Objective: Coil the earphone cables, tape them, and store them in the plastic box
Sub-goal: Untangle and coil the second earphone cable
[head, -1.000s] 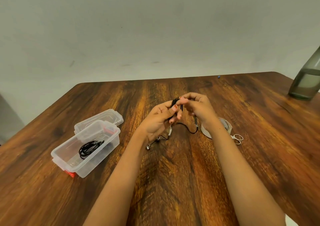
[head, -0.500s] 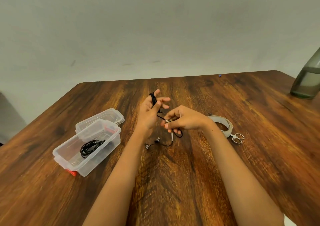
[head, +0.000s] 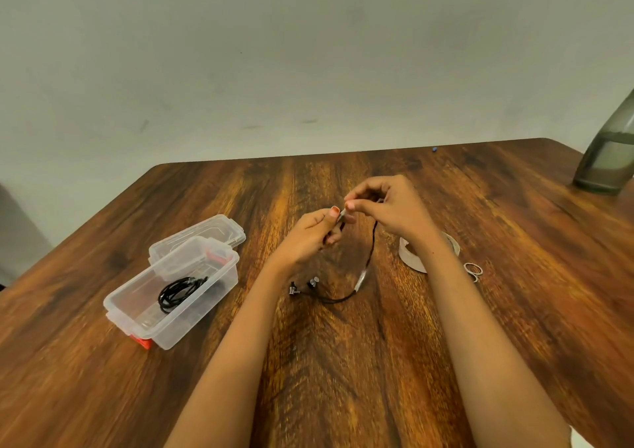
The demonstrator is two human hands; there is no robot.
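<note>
Starting wide on the wooden table (head: 343, 362): no shift there. Over on the left, same open plastic box (head: 192, 324) with its lid (head: 206, 233) behind, one black coiled set (head: 180, 291) already lying inside.

Now to the arms, and a real change. Half a second back: spread apart, left hand (head: 305, 238) lifted with cable round the fingers, right hand (head: 391, 207) down low drawing slack. Now: closed up again over mid-table, fingertips all but touching.

Left hand curled, pinching a pale bit of the earphone cable (head: 371, 252) between thumb and forefinger; possibly the plug, though too blurred to swear to. Right hand pinching the same stretch just beside it, fingers bent. Reads as another turn going onto the coil.

Plenty left to wind, mind. Hangs from the right hand in a long black arc, down past the inline piece to the tabletop, ending at the two earbuds (head: 313, 281) below the left wrist.

Behind the right wrist, tape roll (head: 411, 259) untouched; small scissors (head: 473, 270) just beyond. So: coiling under way, taping and boxing yet to come for this set.
</note>
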